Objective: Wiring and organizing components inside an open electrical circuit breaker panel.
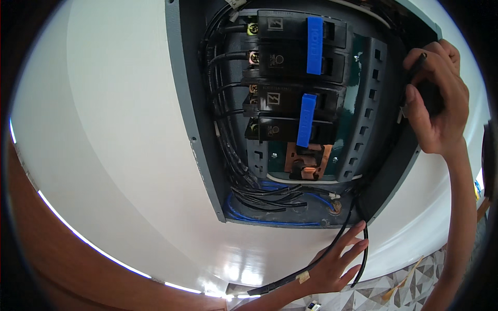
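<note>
A grey electrical panel box [181, 78] with its front off holds several black circuit breakers [290, 62]. At its right edge my right hand [441, 103] is closed, thumb and fingers pinching a black wire [418, 67] whose cut end points up. Under the lower right corner is my left hand [334, 267], its fingers stretched out and apart. Across that hand runs another black wire [332, 243], hanging out of the box and carrying a small pale tag [303, 277] near the wrist. A further loose black wire [366, 249] dangles beside the fingertips.
Blue handle ties [314, 46] bridge the breakers. Below them a copper bus bar [309, 171] is exposed. Black and blue wires [270, 199] lie bundled along the box's left side and bottom. White wall [124, 129] surrounds the box, with patterned floor [410, 285] at lower right.
</note>
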Tool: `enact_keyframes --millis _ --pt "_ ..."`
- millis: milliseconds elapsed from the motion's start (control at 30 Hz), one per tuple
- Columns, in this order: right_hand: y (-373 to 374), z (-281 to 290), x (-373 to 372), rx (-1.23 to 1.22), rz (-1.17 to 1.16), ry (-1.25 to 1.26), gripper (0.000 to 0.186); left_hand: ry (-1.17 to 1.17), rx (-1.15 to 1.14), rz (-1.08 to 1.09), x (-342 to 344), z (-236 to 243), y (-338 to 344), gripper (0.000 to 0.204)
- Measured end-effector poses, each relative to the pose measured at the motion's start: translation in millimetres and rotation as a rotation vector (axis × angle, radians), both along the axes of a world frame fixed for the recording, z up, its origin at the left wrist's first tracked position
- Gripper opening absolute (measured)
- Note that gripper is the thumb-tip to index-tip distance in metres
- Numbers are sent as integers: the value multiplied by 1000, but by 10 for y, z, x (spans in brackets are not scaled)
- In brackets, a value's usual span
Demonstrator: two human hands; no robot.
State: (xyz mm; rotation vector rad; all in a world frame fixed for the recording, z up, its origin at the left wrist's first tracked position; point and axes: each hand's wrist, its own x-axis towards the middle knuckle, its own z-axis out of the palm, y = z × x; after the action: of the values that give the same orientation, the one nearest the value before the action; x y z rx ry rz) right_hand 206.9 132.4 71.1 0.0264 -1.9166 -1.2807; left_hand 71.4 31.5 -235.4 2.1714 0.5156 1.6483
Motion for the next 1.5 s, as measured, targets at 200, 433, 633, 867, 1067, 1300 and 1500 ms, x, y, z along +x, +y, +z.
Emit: enact_keyframes --millis 200,433,633,867,1067,1300,1500 --pt "424 -137 255 -45 127 45 58 -34 -20 18 84 -146 51 94" --pt "227 -198 183 -99 39 102 59 -43 -7 37 95 -210 103 94" --pt "104 -192 74 -257 -10 141 58 -56 -17 34 118 -222 101 93" --pt "-176 37 28 -11 -93 -41 46 -32 81 109 95 -106 105 90" --pt "-292 82 -146 -82 -92 -7 35 -78 104 149 50 -109 67 85" --pt "-211 3 -124 -89 -85 61 35 -60 124 170 29 -131 111 85" --pt "-215 12 -46 -54 -98 56 39 -103 19 -6 91 -98 73 91"
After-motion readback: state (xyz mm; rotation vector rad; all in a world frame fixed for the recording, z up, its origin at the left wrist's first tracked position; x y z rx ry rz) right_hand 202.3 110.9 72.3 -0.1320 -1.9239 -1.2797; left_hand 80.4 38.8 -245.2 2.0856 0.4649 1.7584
